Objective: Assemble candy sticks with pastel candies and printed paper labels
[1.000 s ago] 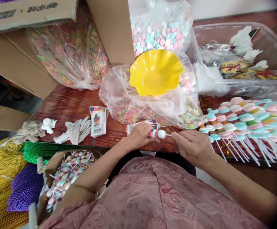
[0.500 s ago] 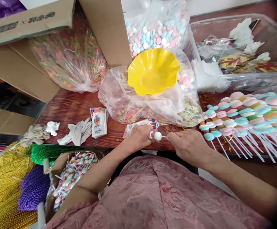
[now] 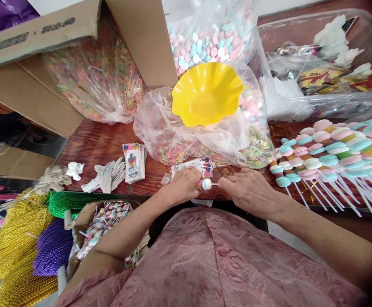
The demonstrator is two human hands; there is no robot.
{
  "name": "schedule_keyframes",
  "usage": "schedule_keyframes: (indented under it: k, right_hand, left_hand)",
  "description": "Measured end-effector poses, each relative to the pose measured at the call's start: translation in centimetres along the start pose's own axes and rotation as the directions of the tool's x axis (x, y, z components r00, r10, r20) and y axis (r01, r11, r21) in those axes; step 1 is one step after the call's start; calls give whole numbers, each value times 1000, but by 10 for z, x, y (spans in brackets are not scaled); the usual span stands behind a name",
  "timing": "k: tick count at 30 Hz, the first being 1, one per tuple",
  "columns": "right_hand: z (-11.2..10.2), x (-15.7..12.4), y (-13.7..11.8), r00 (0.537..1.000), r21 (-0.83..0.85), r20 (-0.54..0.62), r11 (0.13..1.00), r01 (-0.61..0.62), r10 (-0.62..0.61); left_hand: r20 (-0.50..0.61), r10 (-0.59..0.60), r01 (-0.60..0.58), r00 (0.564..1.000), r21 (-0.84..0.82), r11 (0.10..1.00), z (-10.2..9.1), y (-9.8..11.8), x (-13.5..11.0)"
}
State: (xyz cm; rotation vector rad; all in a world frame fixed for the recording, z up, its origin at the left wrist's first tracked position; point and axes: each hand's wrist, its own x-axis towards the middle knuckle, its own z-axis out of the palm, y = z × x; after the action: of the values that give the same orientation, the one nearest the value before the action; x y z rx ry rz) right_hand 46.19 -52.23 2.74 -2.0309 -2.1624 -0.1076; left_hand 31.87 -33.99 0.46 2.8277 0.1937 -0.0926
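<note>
My left hand point(image 3: 181, 186) is closed around a small printed wrapper bag at the table's near edge. A candy skewer point(image 3: 206, 183), with a white round piece showing, goes into that bag. My right hand point(image 3: 248, 190) pinches the skewer's thin white stick just to the right. Both hands rest close together above my pink patterned top. More printed wrapper bags point(image 3: 195, 164) lie flat just beyond my left hand.
A yellow scalloped bowl point(image 3: 207, 92) sits on clear bags of candy. Finished pastel skewers point(image 3: 329, 149) lie in a row at right. A wrapper pack point(image 3: 134, 161), crumpled gloves point(image 3: 106, 176), cardboard boxes point(image 3: 39, 34), a clear bin point(image 3: 329, 64) and coloured cords point(image 3: 19, 238) surround me.
The skewer has slid further left into the wrapper in my left hand; only the white end piece still shows. Both hands have shifted slightly left, my right hand closing in on the left.
</note>
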Motion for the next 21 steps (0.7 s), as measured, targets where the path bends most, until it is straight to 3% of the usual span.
schedule_keyframes:
  k: [3,8,12,14,16,19,21]
  right_hand:
    - [0,8,-4,998,-2,53,1000,-20,20]
    - [0,28,-19,955,61,294,997,-52,32]
    - [1,40,-24,909,51,401,987,-150,117]
    - [0,39,-17,924,31,345,982,-189,166]
    - [-2,35,-5,962,45,207,981,-189,176]
    - [-7,26,14,997,118,-4,990,-74,75]
    - [-10,23,19,998,164,-62,986,-9,20]
  left_hand:
    - [16,-14,16,1000,-135,991,0,6,3]
    - [92,33,-2,995,-317,948,5,14,11]
    - [30,13,0,999,-404,915,4,16,12]
    - [-6,49,-45,999,-534,844,-3,12,11]
    - [-7,66,-51,998,-708,705,-14,5,9]
    - [167,25,134,986,-863,488,-30,-6,8]
    - [320,-9,299,947,-874,384,-35,-8,9]
